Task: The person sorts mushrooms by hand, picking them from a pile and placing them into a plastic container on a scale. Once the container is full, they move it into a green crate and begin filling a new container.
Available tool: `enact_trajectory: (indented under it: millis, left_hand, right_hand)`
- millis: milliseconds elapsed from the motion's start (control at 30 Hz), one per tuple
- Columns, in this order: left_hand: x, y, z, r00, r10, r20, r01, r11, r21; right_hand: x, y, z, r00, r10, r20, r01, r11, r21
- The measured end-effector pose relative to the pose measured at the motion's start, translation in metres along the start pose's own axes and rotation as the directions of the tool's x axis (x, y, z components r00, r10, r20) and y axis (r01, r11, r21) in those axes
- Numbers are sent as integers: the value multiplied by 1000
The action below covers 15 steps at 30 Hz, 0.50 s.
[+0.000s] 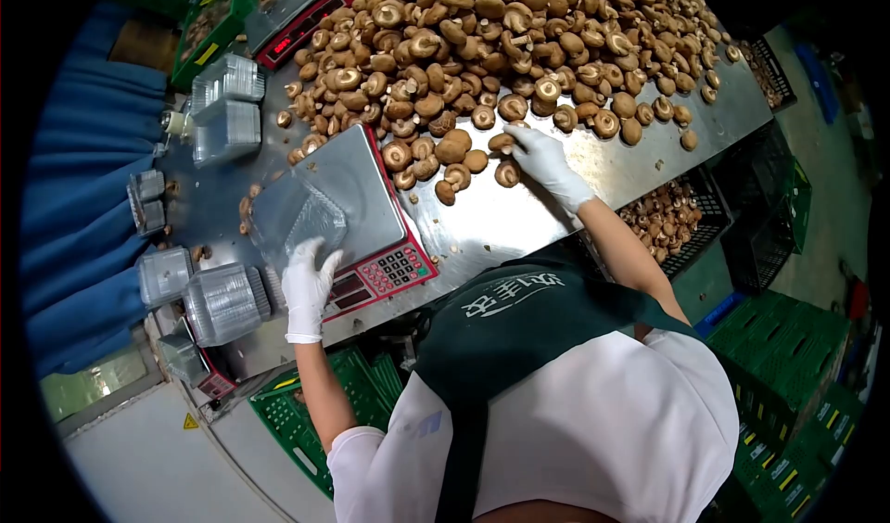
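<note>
My right hand (547, 163), in a white glove, pinches a brown shiitake mushroom (502, 143) above the steel table. Just below its fingertips another mushroom (507, 172) lies stem up. A small group of mushrooms (452, 150) sits to its left, beside the scale. My left hand (310, 287), also gloved, is at the near edge of a clear plastic container (317, 215), its thumb apart and its fingers on the rim. The container rests over the metal plate of a red digital scale (382, 210); its inside is hard to make out.
A large mushroom pile (519, 31) covers the far part of the steel table (482, 235). Stacked clear containers (222, 302) stand at the left, with more (227, 106) farther back. Another scale (301, 24) is behind. A black crate (681, 217) of mushrooms and green crates (779, 356) are at the right.
</note>
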<state>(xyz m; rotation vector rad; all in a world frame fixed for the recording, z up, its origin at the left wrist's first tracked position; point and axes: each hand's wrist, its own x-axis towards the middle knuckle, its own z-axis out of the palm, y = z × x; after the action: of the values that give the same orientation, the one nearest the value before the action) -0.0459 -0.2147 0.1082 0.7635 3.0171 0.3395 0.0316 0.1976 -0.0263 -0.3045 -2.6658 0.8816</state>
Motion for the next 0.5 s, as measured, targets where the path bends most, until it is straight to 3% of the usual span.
enact_trajectory:
  millis: [33,67,100,167,233,300,333,367,400,433,500]
  left_hand:
    - [4,17,-5,970,127,-207,-116,991,65]
    - [9,36,-9,955,95,-279,-102,995,-9]
    - [13,53,-6,957,90,-274,-96,995,-6]
    - [19,89,6,979,-70,-194,-26,890,-455]
    - [26,125,36,999,-34,-1,28,842,-539]
    - [33,149,88,990,-63,130,106,928,-357]
    - [36,156,114,996,-59,64,74,962,-264]
    - [38,159,137,999,-50,-1,49,985,-167]
    - [43,162,147,982,-124,142,144,979,-146]
    - [46,163,155,971,-174,165,194,974,-115]
    - [49,163,155,937,-254,238,295,942,-158]
  right_hand:
    - [-7,3,-14,997,65,43,-68,995,68]
    - [-10,-8,-42,922,297,249,-330,939,101]
    - [-20,-3,-61,895,342,287,-383,918,102]
    - [-43,21,-95,884,334,326,-360,933,21]
    - [-72,57,-131,834,386,394,-414,910,-15]
    - [-91,67,-177,705,522,481,-517,842,-156]
    - [-96,68,-196,615,614,495,-558,782,-277]
    - [-115,93,-200,628,619,472,-573,778,-257]
    - [-123,98,-206,680,610,407,-506,792,-341]
    - [-123,105,-209,571,726,383,-554,685,-472]
    - [-127,111,-198,705,650,285,-551,754,-357]
